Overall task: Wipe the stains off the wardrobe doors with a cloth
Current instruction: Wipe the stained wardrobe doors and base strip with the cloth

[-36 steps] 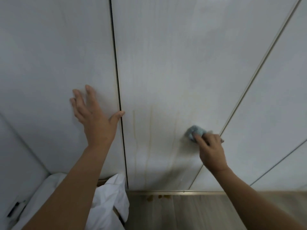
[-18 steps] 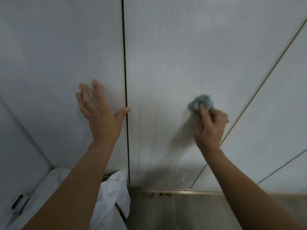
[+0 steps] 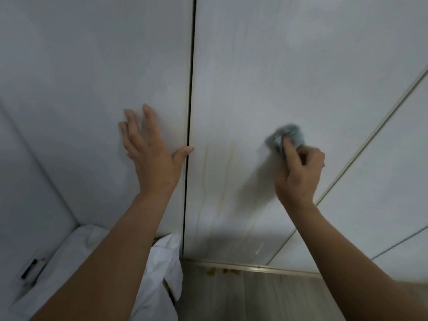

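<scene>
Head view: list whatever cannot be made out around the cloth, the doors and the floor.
- Cloth: motion-blurred, its lower part covered by the right hand's fingers; shape and fold unclear.
- Wardrobe doors: tops cut off by the upper frame edge.
- Brown spots on the floor: too small to identify.
- Dark object at lower left: small, near the edge, unidentifiable.
- White fabric: partly hidden by the left forearm.

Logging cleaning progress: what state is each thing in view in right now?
left hand: open, flat on the left door.
right hand: grips the cloth.
cloth: bunched, pressed against the middle door.
drip stains: visible on the middle door, left of the cloth.
left door: shut.
middle door: shut.
floor spots: brown, beside the bottom rail.
</scene>
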A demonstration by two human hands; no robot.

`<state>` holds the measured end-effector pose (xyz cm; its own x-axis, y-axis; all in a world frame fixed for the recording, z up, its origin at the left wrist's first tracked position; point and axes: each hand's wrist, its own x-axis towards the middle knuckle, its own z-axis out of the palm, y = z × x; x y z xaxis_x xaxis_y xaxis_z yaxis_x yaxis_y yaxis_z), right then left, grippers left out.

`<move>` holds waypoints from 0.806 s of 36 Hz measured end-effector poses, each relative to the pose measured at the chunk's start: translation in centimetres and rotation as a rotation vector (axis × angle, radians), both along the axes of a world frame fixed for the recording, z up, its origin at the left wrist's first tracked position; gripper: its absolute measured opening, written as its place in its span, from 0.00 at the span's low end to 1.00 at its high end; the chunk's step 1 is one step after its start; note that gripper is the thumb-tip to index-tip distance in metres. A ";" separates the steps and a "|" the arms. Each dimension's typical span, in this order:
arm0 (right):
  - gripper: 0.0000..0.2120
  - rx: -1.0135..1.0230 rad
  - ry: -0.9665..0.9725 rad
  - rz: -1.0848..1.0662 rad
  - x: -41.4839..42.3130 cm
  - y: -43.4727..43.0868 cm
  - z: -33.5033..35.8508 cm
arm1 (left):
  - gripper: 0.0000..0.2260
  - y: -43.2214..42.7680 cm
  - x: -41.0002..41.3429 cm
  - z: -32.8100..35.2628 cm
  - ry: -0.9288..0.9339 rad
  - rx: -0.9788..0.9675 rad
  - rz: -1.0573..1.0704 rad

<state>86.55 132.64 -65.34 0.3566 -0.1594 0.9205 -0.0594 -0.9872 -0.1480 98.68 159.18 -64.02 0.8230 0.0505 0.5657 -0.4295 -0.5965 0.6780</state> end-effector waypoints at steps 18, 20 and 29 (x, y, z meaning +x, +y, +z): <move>0.27 0.047 -0.283 -0.009 3.9 4.4 7.3 | 0.52 0.1 -0.1 -0.2 -0.015 0.064 0.044; 0.26 -0.102 -0.170 0.006 4.1 4.9 3.8 | 0.52 0.1 -0.3 -0.1 -0.022 0.062 0.056; 0.26 -0.537 0.299 0.191 1.3 0.3 -2.6 | 0.51 0.0 -0.3 0.0 -0.031 0.061 0.056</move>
<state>87.89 132.93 -67.95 0.5870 0.3880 0.7105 0.1629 -0.9163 0.3658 98.38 159.18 -64.06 0.8018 0.0609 0.5945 -0.4145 -0.6601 0.6265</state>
